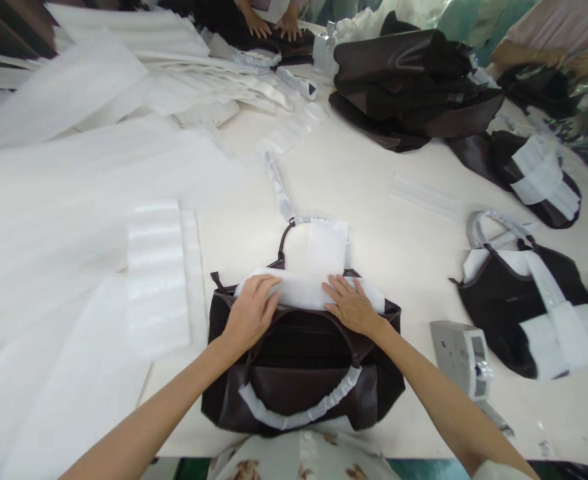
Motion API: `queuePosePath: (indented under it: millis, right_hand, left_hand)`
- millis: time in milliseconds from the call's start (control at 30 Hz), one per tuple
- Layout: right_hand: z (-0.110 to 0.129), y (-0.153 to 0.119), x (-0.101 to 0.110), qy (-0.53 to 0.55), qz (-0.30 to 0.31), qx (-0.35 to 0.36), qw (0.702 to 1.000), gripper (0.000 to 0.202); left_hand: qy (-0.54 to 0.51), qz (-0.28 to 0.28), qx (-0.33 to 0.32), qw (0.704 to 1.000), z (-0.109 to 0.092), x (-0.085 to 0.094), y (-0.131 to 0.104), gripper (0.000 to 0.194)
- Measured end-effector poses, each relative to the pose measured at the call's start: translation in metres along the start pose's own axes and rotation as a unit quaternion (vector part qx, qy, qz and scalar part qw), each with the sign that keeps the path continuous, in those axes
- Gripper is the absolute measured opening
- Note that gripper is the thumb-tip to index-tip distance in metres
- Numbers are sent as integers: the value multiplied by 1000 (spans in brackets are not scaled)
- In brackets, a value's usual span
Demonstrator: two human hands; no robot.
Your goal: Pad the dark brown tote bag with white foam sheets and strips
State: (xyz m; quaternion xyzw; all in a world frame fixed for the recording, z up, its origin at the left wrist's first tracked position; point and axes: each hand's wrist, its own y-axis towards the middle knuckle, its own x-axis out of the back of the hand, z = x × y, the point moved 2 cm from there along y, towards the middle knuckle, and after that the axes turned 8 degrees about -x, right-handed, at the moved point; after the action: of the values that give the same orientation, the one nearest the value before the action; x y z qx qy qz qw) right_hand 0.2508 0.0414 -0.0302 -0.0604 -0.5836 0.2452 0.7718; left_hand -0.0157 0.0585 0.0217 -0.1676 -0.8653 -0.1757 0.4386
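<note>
White worktable (374, 193) covered in foam sheets and dark bags. Head cam: both hands lie flat, fingers spread, gripping nothing. Left hand (249, 313) and right hand (353, 307) press on a white foam wad (301, 291) stuffed in the mouth of a dark brown handbag (299, 387) right under them. Tape dispenser (467, 360) sits off right of the right hand.

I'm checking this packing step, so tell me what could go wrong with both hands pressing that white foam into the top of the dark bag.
The white foam wrap lies across the dark bag mouth under the left hand and right hand; it might bunch or tear. The wrapped handle lies loose on the front; its wrap could slip. The tape dispenser sits near the right forearm and could get knocked.
</note>
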Motion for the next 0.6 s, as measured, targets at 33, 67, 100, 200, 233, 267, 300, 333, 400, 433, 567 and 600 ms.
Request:
queuePosePath:
  millis: [33,67,100,200,233,267,300,333,400,433,567,600]
  right_hand:
    - [0,1,2,9,6,-2,1000,56]
    - [1,2,3,17,12,-3,1000,56]
    - [2,3,4,22,16,-3,1000,56]
    - [3,5,6,29,26,-5,999,56]
    - [3,6,7,30,28,-5,999,56]
    - [3,7,9,31,33,-5,999,56]
    - [3,8,11,31,40,-5,999,56]
    - [3,9,14,32,47,-7,998,56]
    - [2,12,19,34,66,-7,997,55]
    - [2,14,21,35,74,-6,997,54]
    - [-2,24,26,62,57,0,996,52]
    - [-3,27,27,79,26,-6,996,50]
  left_hand:
    - [-5,-5,47,999,1,13,-20,35]
    - [-11,12,96,995,3,23,-41,36]
    - [-17,42,147,988,5,29,-64,37]
    - [-105,169,307,931,13,22,-129,28]
    - [-167,195,359,897,14,12,-148,25]
    - [-236,189,400,865,14,0,-164,27]
    - [-306,172,427,833,13,-13,-176,33]
    - [-378,157,430,805,11,-24,-183,43]
    - [-505,135,401,752,7,-39,-183,66]
    - [-556,130,373,731,5,-41,-175,73]
    - [-637,62,236,731,1,-13,-95,84]
    - [-628,32,206,750,0,-4,-68,82]
